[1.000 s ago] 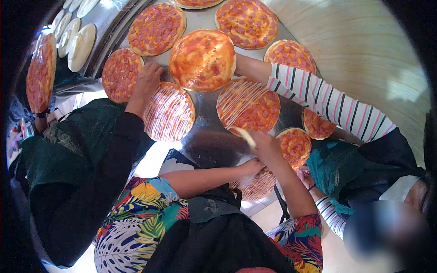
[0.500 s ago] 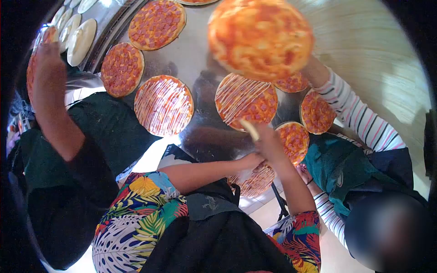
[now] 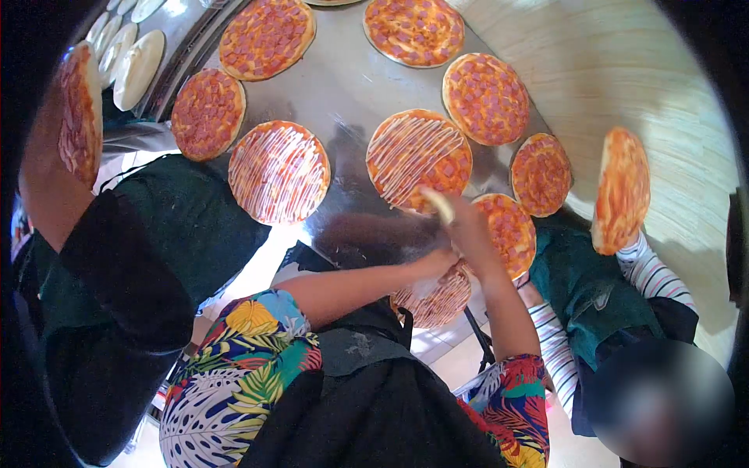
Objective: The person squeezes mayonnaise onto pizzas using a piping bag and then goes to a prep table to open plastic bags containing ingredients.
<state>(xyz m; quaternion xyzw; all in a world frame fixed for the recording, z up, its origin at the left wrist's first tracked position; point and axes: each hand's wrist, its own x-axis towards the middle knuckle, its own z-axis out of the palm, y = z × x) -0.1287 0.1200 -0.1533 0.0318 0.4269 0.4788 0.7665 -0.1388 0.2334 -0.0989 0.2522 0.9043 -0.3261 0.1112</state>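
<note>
My right hand (image 3: 476,234) is closed around a piping bag, its pale tip (image 3: 438,204) pointing up and left over the lower edge of a pizza (image 3: 421,160). Creamy white stripes cover the upper left of that pizza, while diced topping shows bare at its lower right. Just below and left of it, my left hand (image 3: 437,265) is closed, with whitish see-through film (image 3: 425,288) beneath, apparently the bag's tail. Under my hands sits a striped pizza (image 3: 441,304), partly hidden. Another fully striped pizza (image 3: 281,171) lies to the left.
Several unstriped pizzas (image 3: 485,99) lie on the metal table (image 3: 335,86). A co-worker on the right holds a tilted pizza (image 3: 622,191) over the pale wooden surface (image 3: 663,93). A left co-worker's arm is by another pizza (image 3: 80,117). Plain bases (image 3: 140,70) lie upper left.
The right co-worker's pizza has moved from above the table to the far right and tilted, uncovering pizzas behind it. The left co-worker's arm has shifted outward. My hands stay nearly in place.
</note>
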